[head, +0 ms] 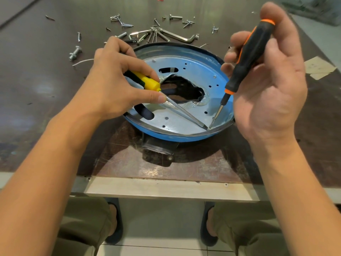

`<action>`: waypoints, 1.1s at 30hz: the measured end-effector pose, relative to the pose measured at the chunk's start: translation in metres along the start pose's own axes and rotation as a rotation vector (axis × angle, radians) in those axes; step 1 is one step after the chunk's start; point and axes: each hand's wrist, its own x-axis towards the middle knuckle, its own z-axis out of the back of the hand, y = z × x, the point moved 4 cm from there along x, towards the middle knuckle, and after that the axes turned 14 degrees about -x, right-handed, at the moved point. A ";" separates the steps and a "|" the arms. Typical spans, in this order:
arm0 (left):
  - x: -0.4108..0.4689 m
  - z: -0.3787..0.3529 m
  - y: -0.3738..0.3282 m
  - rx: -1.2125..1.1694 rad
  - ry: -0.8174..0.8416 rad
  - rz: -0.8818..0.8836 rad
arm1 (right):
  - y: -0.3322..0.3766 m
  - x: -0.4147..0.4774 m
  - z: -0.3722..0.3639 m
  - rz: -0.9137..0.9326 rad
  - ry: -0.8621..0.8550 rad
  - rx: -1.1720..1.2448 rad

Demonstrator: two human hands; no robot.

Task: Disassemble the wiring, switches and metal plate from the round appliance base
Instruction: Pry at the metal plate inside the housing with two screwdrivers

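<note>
Head view, hidden: your left hand (118,80) covers the rear of the yellow screwdriver (147,83) and the far-left rim of the round base (184,138).
Hard to make out: the black part (158,147) under the base sits in shadow; you cannot tell whether the 2 blade tips are under the plate's edge.
Left hand: curled round the yellow handle, forefinger along the shaft.
Right hand (267,85): grips the black-and-orange screwdriver (249,52), blade pointing down.
Bench (46,80): loose screws (125,24), a bolt with nut (75,52) and hex keys (177,36) lie behind the base.
Base: blue, open side up, at the bench's near edge between your hands.
Metal plate (199,71): silvery, inside the base, with a ragged middle hole (182,89), 2 slots and small holes; both tips meet at its near-right edge.
</note>
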 end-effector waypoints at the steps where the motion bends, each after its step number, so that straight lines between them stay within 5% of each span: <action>1: 0.000 0.000 0.000 0.001 -0.001 0.000 | 0.000 0.000 0.000 -0.009 -0.008 0.015; 33: -0.001 0.000 -0.001 0.002 -0.005 -0.007 | 0.000 0.000 0.000 0.017 0.015 -0.026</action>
